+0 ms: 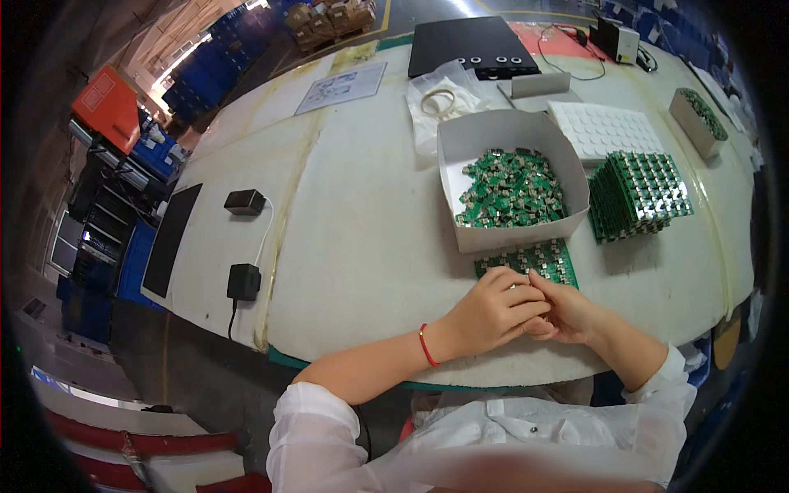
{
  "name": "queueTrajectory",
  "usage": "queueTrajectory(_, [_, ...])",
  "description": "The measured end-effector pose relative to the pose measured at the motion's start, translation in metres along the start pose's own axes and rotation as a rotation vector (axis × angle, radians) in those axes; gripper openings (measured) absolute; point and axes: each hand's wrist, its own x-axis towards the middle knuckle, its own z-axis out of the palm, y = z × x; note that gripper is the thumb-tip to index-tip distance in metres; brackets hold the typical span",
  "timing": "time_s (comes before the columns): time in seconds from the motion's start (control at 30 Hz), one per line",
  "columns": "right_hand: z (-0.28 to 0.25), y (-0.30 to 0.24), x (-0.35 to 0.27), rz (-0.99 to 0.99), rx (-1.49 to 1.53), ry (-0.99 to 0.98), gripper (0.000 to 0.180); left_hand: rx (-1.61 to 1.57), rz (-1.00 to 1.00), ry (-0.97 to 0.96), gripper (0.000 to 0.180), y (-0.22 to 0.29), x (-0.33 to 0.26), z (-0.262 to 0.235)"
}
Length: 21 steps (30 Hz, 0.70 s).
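Observation:
My left hand (495, 312), with a red cord bracelet (426, 345) at its wrist, is closed and meets my right hand (569, 311) near the table's front edge. The fingers of both are bent together and touch. A tiny pale glint shows at the fingertips, but what they hold is too small and covered to name. Just beyond the hands lies a green circuit board panel (559, 261) with rows of metal connectors, partly hidden by my fingers. Behind it stands a white open box (514, 237) holding a heap of small green boards (514, 191).
Right of the box is a stack of green board panels (637, 197). Behind them sit a white dimpled tray (608, 127) and a narrow box of boards (697, 123). Farther back are a tape roll (437, 102) and a black case (470, 45). Two black adapters (243, 282) lie left.

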Motion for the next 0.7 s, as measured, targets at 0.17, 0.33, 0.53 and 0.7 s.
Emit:
queueTrajectory(0.17, [0.012, -0.012, -0.02, -0.006, -0.086, 0.071, 0.047, -0.014, 0.041, 0.01, 0.029, 0.002, 0.004, -0.002])
queueTrajectory(0.33, [-0.021, -0.03, -0.065, -0.577, -0.061, -0.122, 0.059, -0.05, 0.014, -0.02, 0.03, 0.006, 0.007, -0.012])
queueTrajectory(0.53, [-0.118, 0.009, -0.156, -1.646, 0.208, 0.912, 0.051, -0.028, -0.046, -0.192, 0.024, -0.01, -0.001, -0.002])
queueTrajectory(0.7, [-0.212, 0.071, -0.245, -1.359, -0.467, 2.415, 0.056, 0.036, -0.131, -0.325, 0.026, -0.007, -0.003, -0.002])
